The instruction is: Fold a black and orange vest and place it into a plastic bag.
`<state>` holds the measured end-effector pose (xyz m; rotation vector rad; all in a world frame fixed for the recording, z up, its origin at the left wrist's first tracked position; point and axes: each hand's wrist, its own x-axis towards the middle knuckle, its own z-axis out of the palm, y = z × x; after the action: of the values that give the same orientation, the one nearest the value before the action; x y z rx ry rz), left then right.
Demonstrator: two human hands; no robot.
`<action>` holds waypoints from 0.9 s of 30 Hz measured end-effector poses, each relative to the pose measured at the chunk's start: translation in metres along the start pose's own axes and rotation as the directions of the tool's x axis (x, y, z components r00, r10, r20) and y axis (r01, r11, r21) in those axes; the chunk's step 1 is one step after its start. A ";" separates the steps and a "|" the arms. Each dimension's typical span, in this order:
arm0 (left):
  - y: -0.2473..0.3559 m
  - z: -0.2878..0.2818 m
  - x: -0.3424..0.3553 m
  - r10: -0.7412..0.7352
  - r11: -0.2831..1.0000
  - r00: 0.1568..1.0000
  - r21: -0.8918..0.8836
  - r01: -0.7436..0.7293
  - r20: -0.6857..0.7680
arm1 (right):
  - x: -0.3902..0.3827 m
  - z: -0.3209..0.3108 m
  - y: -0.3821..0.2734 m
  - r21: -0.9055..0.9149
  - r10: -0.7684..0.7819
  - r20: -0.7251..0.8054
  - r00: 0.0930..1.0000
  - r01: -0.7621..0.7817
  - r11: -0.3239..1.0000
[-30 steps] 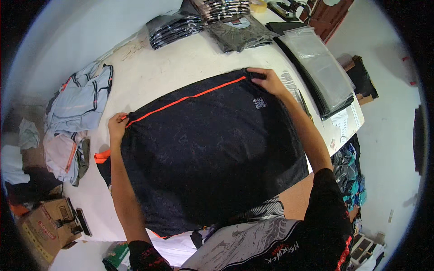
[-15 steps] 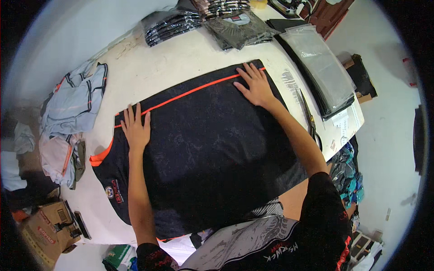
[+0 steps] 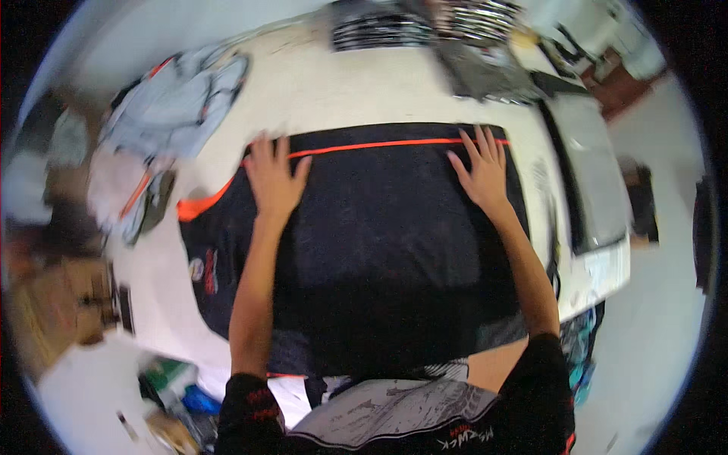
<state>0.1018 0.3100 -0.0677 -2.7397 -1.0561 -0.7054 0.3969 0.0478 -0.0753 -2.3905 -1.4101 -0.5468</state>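
Observation:
A black shirt [image 3: 394,227] with an orange stripe near its far edge and an orange neckline at its left lies spread flat before me. A small round emblem and red lettering mark its left part. My left hand [image 3: 274,182] rests palm down on the far left part of the cloth, fingers spread across the stripe. Toward the far right corner my right hand [image 3: 484,171] lies flat in the same way, fingertips over the stripe. Neither hand grips the cloth. The shirt's near edge reaches my body.
The shirt lies on a white table [image 3: 303,83]. Grey garments [image 3: 174,106] are heaped at the left. Bagged folded clothes [image 3: 383,26] stand at the back. Clear plastic bags [image 3: 595,167] are stacked at the right, beside blurred dark scissors [image 3: 555,243]. A cardboard box [image 3: 57,303] sits lower left.
My view has turned, so the table and everything on it appear rotated clockwise, with the stripe now nearly level. Both hands keep about the same places on the shirt, still spread flat.

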 end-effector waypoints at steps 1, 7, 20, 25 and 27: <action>0.014 -0.001 0.000 0.020 0.999 0.999 -0.035 -0.021 -0.031 | -0.010 0.000 0.007 -0.027 0.047 0.114 0.992 -0.044 0.999; -0.010 0.018 0.007 -0.068 0.997 0.997 -0.037 0.069 0.029 | 0.031 0.019 0.035 -0.048 0.124 0.190 0.974 -0.117 0.992; -0.211 -0.051 -0.085 -0.506 0.863 0.849 -0.078 0.500 -0.154 | 0.047 0.017 0.004 0.014 -0.095 -0.049 0.994 0.095 0.995; -0.151 -0.110 -0.142 -0.739 0.362 0.502 -0.363 0.859 0.449 | 0.054 0.013 -0.153 0.525 -0.312 -0.160 0.936 0.349 0.777; -0.113 -0.133 -0.167 -0.703 0.056 0.446 -0.582 0.811 0.554 | 0.074 0.017 -0.220 0.660 -0.368 -0.098 0.925 0.337 0.671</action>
<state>-0.1316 0.2570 -0.0339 -2.4963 -3.0378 -1.4633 0.2385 0.2144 -0.0391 -1.5647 -1.7326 -0.0272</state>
